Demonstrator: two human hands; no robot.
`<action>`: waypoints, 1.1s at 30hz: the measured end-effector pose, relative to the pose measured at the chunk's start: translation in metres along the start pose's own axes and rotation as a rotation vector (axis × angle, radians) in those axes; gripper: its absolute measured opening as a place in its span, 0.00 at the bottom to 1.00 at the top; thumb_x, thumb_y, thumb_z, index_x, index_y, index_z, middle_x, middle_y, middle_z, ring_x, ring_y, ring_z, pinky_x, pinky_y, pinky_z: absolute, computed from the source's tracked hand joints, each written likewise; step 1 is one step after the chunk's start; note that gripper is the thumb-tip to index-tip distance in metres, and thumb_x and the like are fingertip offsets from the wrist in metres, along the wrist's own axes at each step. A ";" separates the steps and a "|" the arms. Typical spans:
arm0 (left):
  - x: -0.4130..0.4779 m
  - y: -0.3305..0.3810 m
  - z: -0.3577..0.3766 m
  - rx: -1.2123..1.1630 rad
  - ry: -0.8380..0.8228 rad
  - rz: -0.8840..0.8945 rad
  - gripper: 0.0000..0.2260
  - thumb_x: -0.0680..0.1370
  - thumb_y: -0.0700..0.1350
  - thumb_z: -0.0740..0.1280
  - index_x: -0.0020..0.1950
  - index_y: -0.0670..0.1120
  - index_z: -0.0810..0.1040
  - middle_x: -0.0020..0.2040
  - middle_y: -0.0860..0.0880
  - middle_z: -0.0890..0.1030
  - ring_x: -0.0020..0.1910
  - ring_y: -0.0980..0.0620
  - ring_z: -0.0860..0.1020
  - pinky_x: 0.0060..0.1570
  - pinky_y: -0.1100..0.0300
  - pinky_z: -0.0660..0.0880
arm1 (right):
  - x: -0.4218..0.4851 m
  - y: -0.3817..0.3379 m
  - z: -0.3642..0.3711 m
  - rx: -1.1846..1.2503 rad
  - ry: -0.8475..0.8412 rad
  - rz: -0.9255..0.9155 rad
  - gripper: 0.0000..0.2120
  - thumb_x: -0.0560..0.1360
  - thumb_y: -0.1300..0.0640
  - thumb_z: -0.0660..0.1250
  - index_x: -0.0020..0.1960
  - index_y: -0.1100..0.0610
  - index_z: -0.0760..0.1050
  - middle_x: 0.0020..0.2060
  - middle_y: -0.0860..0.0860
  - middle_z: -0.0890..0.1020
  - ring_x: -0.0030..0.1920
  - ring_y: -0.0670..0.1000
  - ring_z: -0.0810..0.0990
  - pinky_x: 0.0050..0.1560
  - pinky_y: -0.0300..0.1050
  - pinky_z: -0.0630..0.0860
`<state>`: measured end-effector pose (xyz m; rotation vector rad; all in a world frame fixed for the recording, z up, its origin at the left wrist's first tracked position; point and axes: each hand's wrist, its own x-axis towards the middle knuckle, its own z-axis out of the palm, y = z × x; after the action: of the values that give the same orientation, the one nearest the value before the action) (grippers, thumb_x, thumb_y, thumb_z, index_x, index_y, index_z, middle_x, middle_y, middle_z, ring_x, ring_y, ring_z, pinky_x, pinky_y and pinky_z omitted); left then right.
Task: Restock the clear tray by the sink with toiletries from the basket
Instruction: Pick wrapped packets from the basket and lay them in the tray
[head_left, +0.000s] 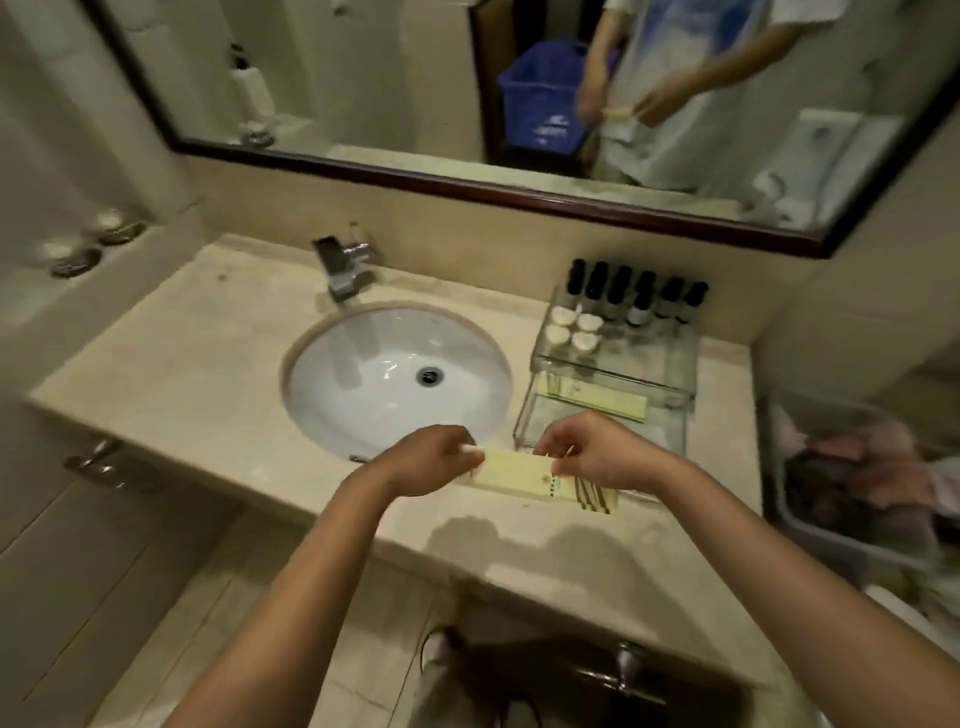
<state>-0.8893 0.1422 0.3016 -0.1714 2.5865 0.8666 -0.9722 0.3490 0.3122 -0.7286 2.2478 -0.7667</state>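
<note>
**Both hands on a pale yellow packet at the counter's front edge**

Your left fingers (470, 453) are curled and pinch the left end of a flat, pale yellow packet (524, 478). Your right fingers (551, 448) are bent and pinch its upper edge nearer the middle. The left hand (434, 460) and right hand (602, 457) sit close together, with the packet stretched lengthwise between them. Its right end, printed with dark stripes, sticks out below your right hand.

You hold the packet over the front of the beige counter (182, 364), between the sink (400, 374) and the clear tray (613, 370), just in front of the tray's lower level. I cannot tell whether the packet touches the counter.

In that lower level lies a second yellow packet (597, 401). On the upper level stands a row of dark-capped bottles (636, 296) at the back, with small white round pieces (574, 330) in front of them.

The basket (831, 535) sits off the right end of the counter, holding blurred pinkish items. The faucet (345, 265) stands behind the sink, under the mirror (363, 78).
</note>
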 end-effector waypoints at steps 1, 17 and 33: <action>0.014 0.004 0.000 -0.057 -0.060 0.027 0.08 0.80 0.50 0.61 0.51 0.47 0.76 0.45 0.51 0.76 0.43 0.55 0.74 0.42 0.62 0.69 | -0.002 0.010 -0.006 0.024 0.027 0.041 0.09 0.72 0.63 0.69 0.49 0.51 0.80 0.46 0.49 0.81 0.47 0.48 0.79 0.52 0.44 0.77; 0.216 0.012 -0.013 -0.310 -0.285 0.044 0.06 0.79 0.43 0.64 0.53 0.43 0.76 0.47 0.49 0.78 0.39 0.54 0.76 0.37 0.64 0.74 | 0.066 0.102 -0.032 0.596 0.598 0.742 0.11 0.72 0.65 0.69 0.53 0.58 0.75 0.36 0.52 0.79 0.35 0.50 0.78 0.39 0.45 0.76; 0.256 0.039 0.069 -0.093 0.212 0.019 0.12 0.77 0.38 0.64 0.59 0.43 0.71 0.66 0.43 0.66 0.52 0.41 0.76 0.49 0.54 0.74 | 0.147 0.188 -0.026 1.096 1.001 1.012 0.14 0.72 0.72 0.66 0.36 0.54 0.73 0.47 0.59 0.80 0.44 0.55 0.79 0.33 0.38 0.79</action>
<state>-1.1083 0.2183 0.1669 -0.2805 2.7474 1.0268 -1.1382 0.3868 0.1428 1.4453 1.9552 -1.6942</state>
